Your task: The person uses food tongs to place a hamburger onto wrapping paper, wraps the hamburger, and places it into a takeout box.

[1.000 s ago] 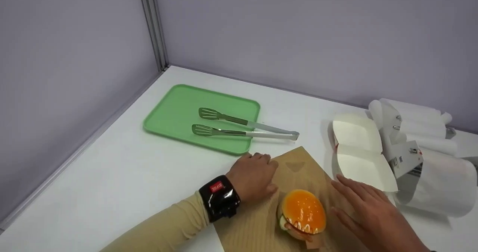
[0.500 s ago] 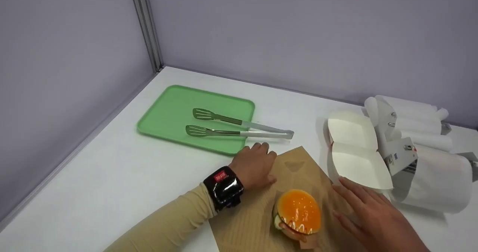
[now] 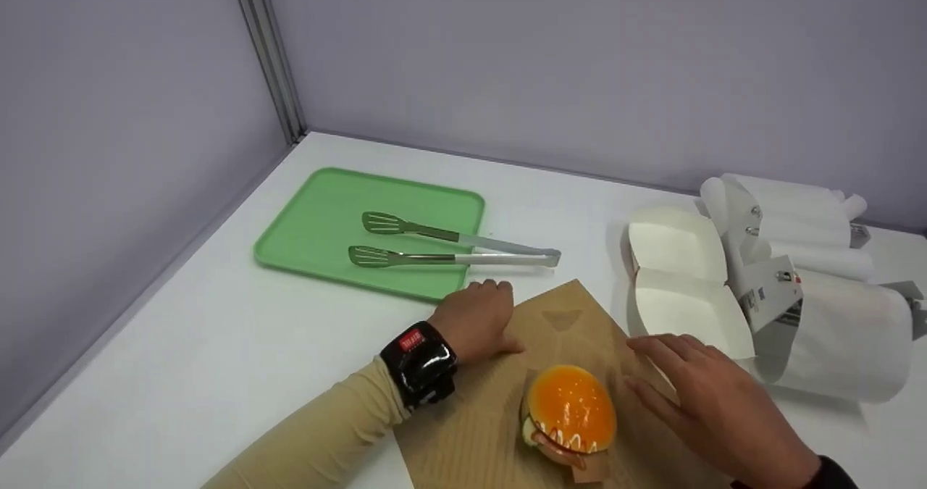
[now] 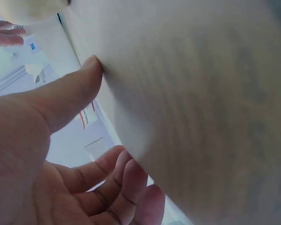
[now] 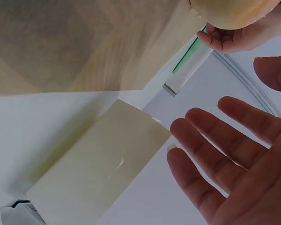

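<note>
A toy-like burger [image 3: 572,409] with a glossy orange bun and filling at its side lies on a sheet of brown paper [image 3: 463,431]. My left hand [image 3: 474,322] rests at the paper's left edge. In the left wrist view its thumb [image 4: 79,86] touches the paper, while the loosely bent fingers [image 4: 133,180] lie along the edge, apart from the thumb. My right hand [image 3: 713,395] hovers over the paper's right side beside the burger, palm down. Its fingers [image 5: 220,159] are spread and relaxed in the right wrist view, with nothing held.
Behind my left hand, silver tongs [image 3: 507,259] lie partly across a green tray [image 3: 304,243]. An unfolded white box [image 3: 688,315] stands at the right, next to white rolls and sheets [image 3: 840,329]. Walls bound the table's left and back.
The head view has shifted, so the scene slides leftward. The burger stays put on the paper, and both hands keep nearly the same places. More of the right wrist's black band shows.
</note>
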A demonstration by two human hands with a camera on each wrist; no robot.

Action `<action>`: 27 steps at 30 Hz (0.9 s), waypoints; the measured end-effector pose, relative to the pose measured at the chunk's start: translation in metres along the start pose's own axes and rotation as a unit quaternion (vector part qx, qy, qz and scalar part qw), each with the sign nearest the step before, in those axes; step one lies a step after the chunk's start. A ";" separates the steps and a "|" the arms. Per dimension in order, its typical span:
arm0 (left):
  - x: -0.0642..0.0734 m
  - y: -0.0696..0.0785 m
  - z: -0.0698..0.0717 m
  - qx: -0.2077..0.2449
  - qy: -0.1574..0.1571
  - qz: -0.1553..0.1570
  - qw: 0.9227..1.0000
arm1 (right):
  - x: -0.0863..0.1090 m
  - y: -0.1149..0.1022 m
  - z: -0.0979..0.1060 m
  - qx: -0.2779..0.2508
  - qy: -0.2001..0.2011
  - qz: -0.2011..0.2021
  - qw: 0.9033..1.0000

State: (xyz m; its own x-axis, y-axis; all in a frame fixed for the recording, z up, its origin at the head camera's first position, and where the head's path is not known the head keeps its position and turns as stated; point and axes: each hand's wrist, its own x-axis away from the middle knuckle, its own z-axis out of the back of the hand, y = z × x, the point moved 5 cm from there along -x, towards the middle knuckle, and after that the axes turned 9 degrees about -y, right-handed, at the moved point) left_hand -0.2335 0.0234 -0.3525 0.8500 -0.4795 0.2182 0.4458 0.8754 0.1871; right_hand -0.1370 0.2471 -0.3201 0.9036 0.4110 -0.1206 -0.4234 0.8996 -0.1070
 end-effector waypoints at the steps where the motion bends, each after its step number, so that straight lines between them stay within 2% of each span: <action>1: 0.001 -0.001 0.000 0.005 -0.002 0.002 1.000 | 0.000 0.001 -0.001 -0.009 -0.015 -0.012 1.000; 3: 0.002 -0.003 -0.001 0.012 -0.006 0.005 1.000 | 0.001 0.003 -0.004 -0.027 -0.049 -0.033 0.998; 6: 0.004 -0.004 0.000 0.021 -0.005 0.003 1.000 | 0.001 0.006 -0.009 -0.049 -0.072 -0.038 0.996; 10: 0.006 -0.004 0.002 0.049 0.001 -0.011 0.999 | 0.001 0.010 -0.013 -0.051 -0.062 -0.012 0.997; 16: 0.010 -0.004 0.001 0.082 0.017 -0.047 0.995 | 0.000 0.014 -0.021 -0.031 -0.042 0.029 0.998; 21: 0.014 -0.001 0.002 0.100 0.035 -0.078 0.991 | -0.001 0.020 -0.026 -0.055 -0.071 -0.002 0.996; 27: 0.017 0.003 0.004 0.120 0.055 -0.106 0.986 | -0.001 0.024 -0.026 -0.089 -0.113 -0.047 0.989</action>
State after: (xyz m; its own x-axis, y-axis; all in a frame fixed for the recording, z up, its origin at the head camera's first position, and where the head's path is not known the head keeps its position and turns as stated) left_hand -0.2186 0.0177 -0.3444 0.7758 -0.6292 0.0466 0.5492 0.7098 0.4410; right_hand -0.1494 0.2645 -0.3487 0.9225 0.3672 0.1189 -0.3235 0.9036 -0.2809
